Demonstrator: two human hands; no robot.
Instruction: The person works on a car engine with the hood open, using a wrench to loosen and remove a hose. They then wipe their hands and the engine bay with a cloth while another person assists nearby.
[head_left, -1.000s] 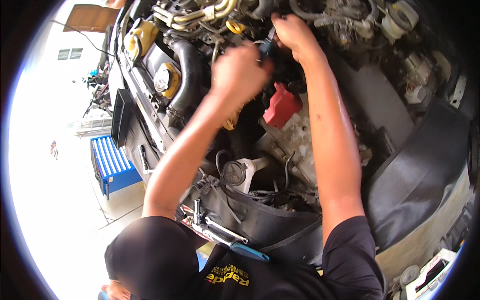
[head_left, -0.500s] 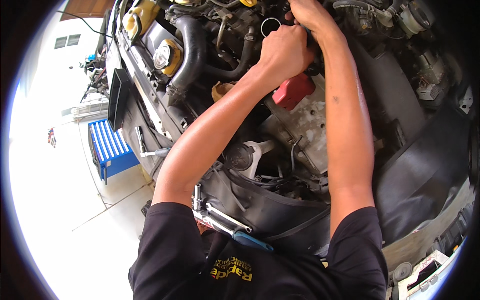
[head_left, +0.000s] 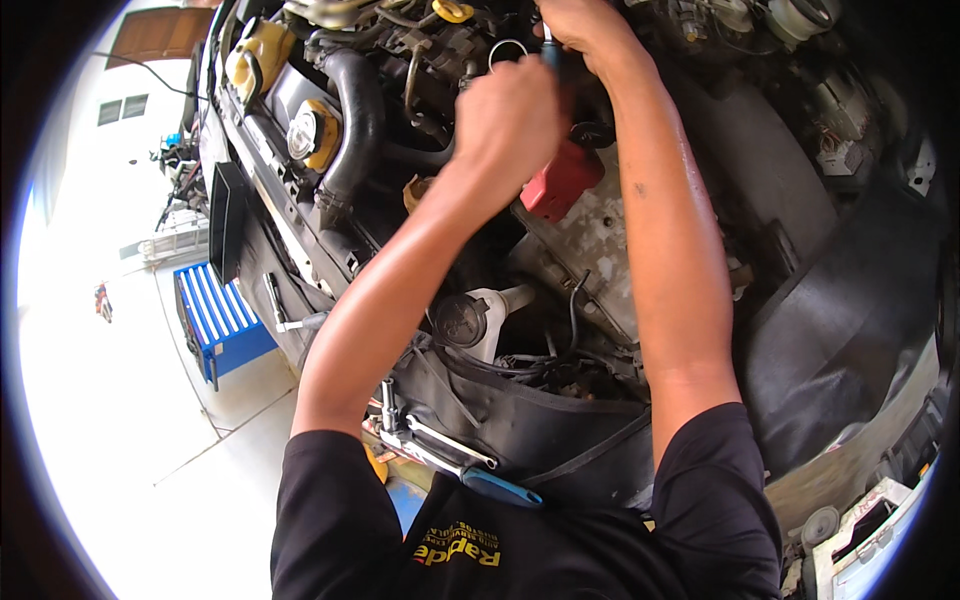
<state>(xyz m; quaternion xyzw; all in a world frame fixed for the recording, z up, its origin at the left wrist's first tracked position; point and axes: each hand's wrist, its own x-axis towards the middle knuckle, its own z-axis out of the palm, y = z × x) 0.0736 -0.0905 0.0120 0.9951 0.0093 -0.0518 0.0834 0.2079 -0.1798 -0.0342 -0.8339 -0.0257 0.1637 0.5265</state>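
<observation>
Blue-handled tool (head_left: 547, 45) at top centre of frame — right hand (head_left: 585, 30) wrapped around it, left hand (head_left: 510, 120) fisted just below, above red cap (head_left: 560, 180).

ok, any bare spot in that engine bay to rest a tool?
Bare: the black cover right of the right forearm, and the grey plate below the red cap. Crowded: around both hands, left hand and right hand, among hoses; ratchet occupies the near fender.

Two hands (head_left: 505, 115); one red cap (head_left: 560, 180); one blue cabinet (head_left: 222, 320).
</observation>
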